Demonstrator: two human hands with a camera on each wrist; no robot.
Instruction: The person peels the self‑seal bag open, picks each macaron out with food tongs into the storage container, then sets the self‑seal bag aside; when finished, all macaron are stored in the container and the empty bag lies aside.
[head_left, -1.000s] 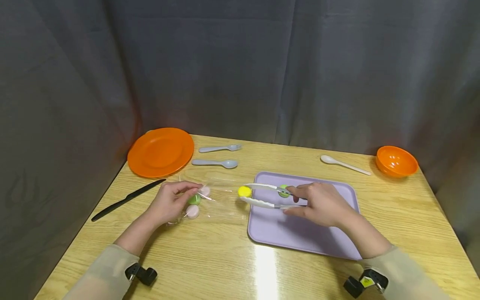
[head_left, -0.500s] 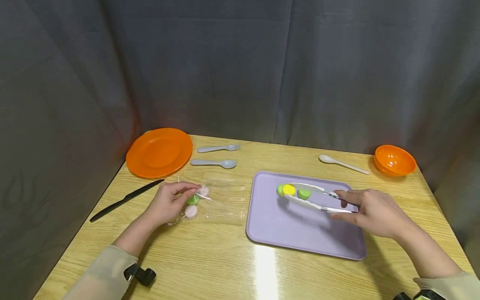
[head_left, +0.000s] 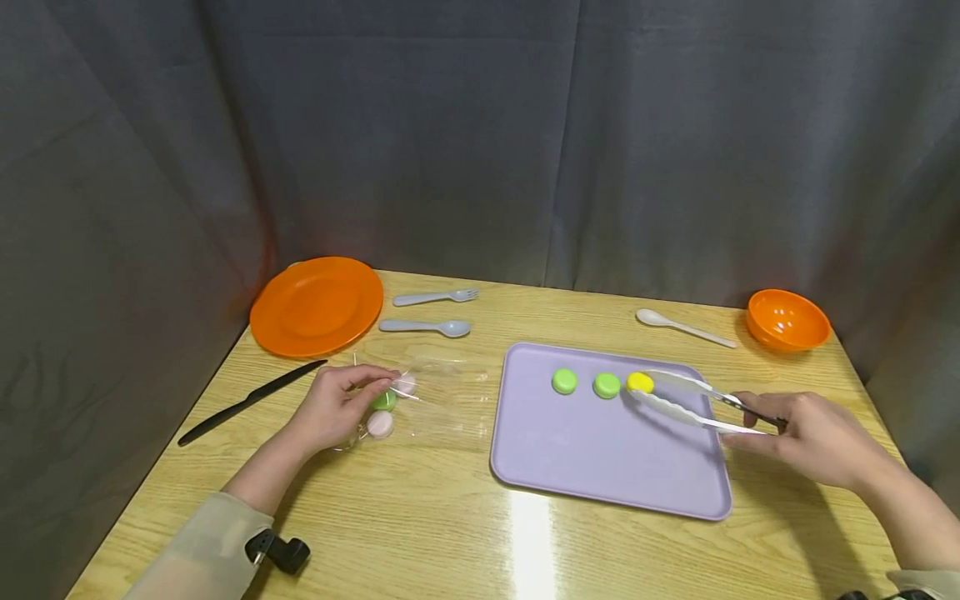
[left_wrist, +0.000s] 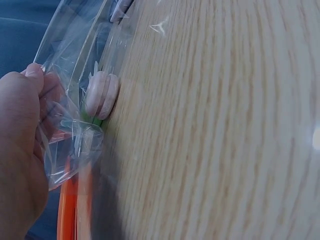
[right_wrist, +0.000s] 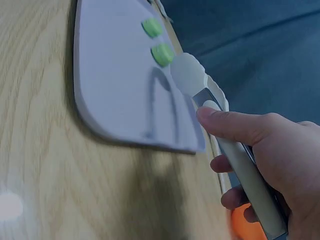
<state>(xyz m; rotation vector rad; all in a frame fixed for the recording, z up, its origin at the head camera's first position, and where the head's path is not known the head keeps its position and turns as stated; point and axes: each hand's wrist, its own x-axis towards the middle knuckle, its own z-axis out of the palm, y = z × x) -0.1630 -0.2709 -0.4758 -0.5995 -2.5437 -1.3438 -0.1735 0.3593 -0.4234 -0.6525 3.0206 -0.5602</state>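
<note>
My right hand [head_left: 813, 437] grips a pair of tongs [right_wrist: 245, 175] with white scalloped tips. Between those tips, over the right part of the lilac tray [head_left: 600, 458], is a yellow macaron [head_left: 640, 382]; the tongs hide it in the right wrist view. Two green macarons [head_left: 565, 381] sit in a row on the tray to its left. My left hand [head_left: 333, 408] pinches the edge of a clear plastic bag [head_left: 450, 408] lying left of the tray. Inside the bag are two pale pink macarons [left_wrist: 102, 95] and a green macaron [head_left: 385, 399], partly behind my fingers.
An orange plate [head_left: 317, 305] stands at the back left, with a grey fork [head_left: 435, 297] and a grey spoon [head_left: 425, 327] beside it. A black knife [head_left: 251, 402] lies left of my left hand. At the back right are a white spoon [head_left: 686, 327] and an orange bowl [head_left: 787, 321].
My right hand has carried the yellow macaron in the tongs from the bag's mouth rightward, past the two green macarons. The left hand has stayed at the bag.
</note>
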